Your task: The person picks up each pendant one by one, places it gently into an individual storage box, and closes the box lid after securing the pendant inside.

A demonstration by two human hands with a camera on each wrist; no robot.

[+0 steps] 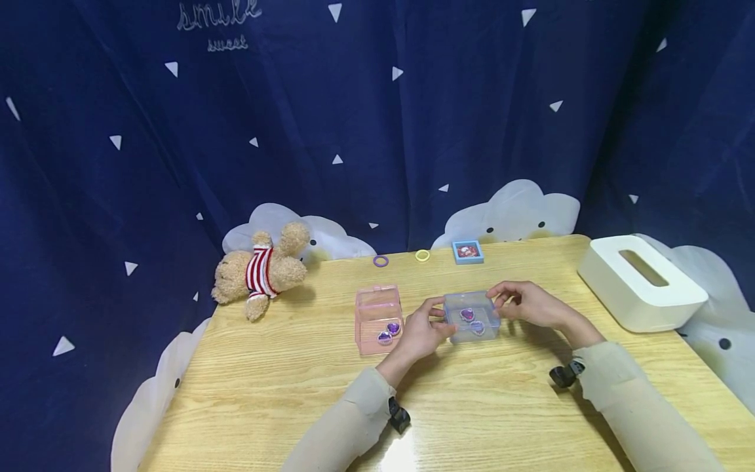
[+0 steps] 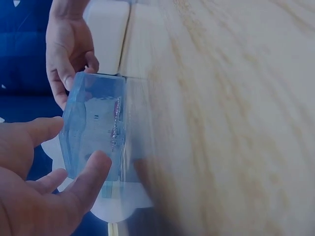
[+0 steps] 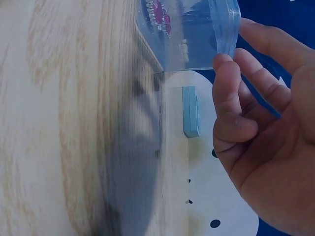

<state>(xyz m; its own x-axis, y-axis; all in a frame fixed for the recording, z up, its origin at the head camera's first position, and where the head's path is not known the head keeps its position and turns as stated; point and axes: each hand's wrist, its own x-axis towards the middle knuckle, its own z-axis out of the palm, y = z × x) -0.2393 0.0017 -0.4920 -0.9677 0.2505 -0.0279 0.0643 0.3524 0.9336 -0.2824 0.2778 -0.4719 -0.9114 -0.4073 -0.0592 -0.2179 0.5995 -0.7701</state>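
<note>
A clear blue plastic box [image 1: 470, 325] stands with its lid down between the two hands; two heart-shaped gems, one pink-purple [image 1: 467, 314] and one pale [image 1: 477, 327], lie inside. My left hand [image 1: 421, 331] holds the box's left side, thumb towards the front and a finger at the back of the lid. With thumb and finger my right hand [image 1: 525, 303] pinches the lid edge at the right, its other fingers curled. Left of the hands, a clear pink box [image 1: 367, 329] stands with its lid raised, holding two purple heart gems [image 1: 393, 328].
Behind lie a purple ring [image 1: 381, 261], a yellow ring [image 1: 422, 255] and a small blue-framed picture [image 1: 468, 252]. A teddy bear [image 1: 259, 272] in a striped shirt lies at the back left. At the right stands a white tissue box [image 1: 643, 282] on the wooden table [image 1: 483, 419].
</note>
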